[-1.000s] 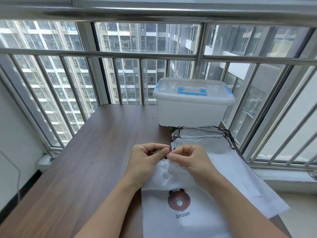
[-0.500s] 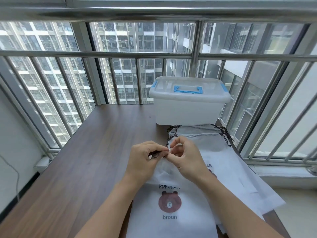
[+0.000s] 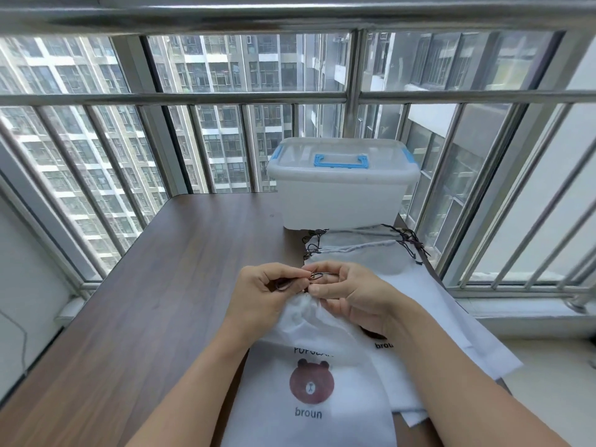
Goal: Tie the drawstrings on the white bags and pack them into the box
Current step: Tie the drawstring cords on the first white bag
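Above bag (image 3: 309, 321) mouth, left hand (image 3: 264, 293) and right hand (image 3: 351, 295) pinch drawstring (image 3: 317, 276); loop may slip loose if tension drops.

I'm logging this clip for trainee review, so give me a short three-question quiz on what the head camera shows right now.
1. True or false: the lid of the plastic box is off.
2. What do the left hand and the right hand pinch together? A) the blue handle B) the dark drawstring C) the window rail
3. Fill in: the word printed under the bear on the nearest white bag is ____.

Key: 1 false, the lid sits on the box. 2 B, at the bunched neck of the bag. 3 broun.
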`<action>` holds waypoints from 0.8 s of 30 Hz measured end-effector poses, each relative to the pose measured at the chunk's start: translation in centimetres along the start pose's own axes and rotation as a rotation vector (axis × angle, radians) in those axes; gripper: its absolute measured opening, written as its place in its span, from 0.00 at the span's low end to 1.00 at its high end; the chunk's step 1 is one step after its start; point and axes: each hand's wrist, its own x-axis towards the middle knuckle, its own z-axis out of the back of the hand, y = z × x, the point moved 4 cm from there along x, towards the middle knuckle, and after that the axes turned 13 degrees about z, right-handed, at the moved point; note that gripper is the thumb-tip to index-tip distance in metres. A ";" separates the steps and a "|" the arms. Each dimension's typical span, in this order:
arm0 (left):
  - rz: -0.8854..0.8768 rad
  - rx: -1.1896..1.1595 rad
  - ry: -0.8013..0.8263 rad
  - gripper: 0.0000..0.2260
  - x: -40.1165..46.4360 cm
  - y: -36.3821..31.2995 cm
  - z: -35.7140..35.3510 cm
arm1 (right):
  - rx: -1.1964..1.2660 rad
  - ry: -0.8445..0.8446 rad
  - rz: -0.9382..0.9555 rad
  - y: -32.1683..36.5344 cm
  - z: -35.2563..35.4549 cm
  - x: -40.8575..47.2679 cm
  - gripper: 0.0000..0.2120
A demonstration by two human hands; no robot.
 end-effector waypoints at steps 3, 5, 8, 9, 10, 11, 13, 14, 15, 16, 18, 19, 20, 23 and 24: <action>0.015 -0.052 0.001 0.07 -0.2 -0.1 -0.1 | 0.074 0.018 -0.028 0.4 0.0 -0.1 0.19; 0.039 -0.088 -0.009 0.08 -0.2 -0.1 0.1 | 0.106 0.023 -0.036 0.6 0.2 -0.1 0.19; 0.071 -0.127 -0.006 0.07 -0.3 -0.3 0.0 | -0.068 0.012 0.030 1.1 0.6 -0.4 0.19; 0.081 -0.121 -0.004 0.07 -0.3 -0.3 0.0 | -0.192 0.014 0.069 1.3 0.5 -0.5 0.18; 0.092 -0.108 -0.004 0.09 -0.3 -0.2 -0.1 | -0.315 0.018 0.108 1.7 0.5 -0.6 0.18; 0.106 -0.098 -0.004 0.09 -0.2 -0.1 -0.1 | -0.416 0.022 0.141 1.9 0.4 -0.6 0.18; 0.132 -0.090 -0.011 0.08 0.0 0.2 0.1 | -0.538 0.033 0.181 2.3 0.5 -0.4 0.17; 0.141 -0.088 -0.014 0.07 0.1 0.3 0.3 | -0.570 0.035 0.190 2.4 0.5 -0.4 0.15; 0.146 -0.085 -0.016 0.06 0.2 0.4 0.3 | -0.589 0.035 0.194 2.5 0.6 -0.4 0.14; 0.150 -0.082 -0.015 0.05 0.2 0.4 0.3 | -0.583 0.032 0.190 2.6 0.6 -0.5 0.13; 0.147 -0.069 -0.012 0.05 0.3 0.4 0.2 | -0.497 0.011 0.169 2.5 0.6 -0.6 0.13; 0.145 -0.067 -0.010 0.04 0.3 0.4 0.1 | -0.449 -0.003 0.158 2.4 0.7 -0.7 0.13; 0.144 -0.069 -0.008 0.04 0.2 0.3 0.0 | -0.424 -0.011 0.153 2.4 0.7 -0.8 0.13; 0.143 -0.063 0.017 0.04 0.2 0.2 -0.1 | -0.449 0.007 0.149 2.2 0.7 -0.6 0.09; 0.144 -0.062 0.027 0.05 0.2 0.2 -0.2 | -0.473 -0.002 0.146 2.1 0.7 -0.6 0.06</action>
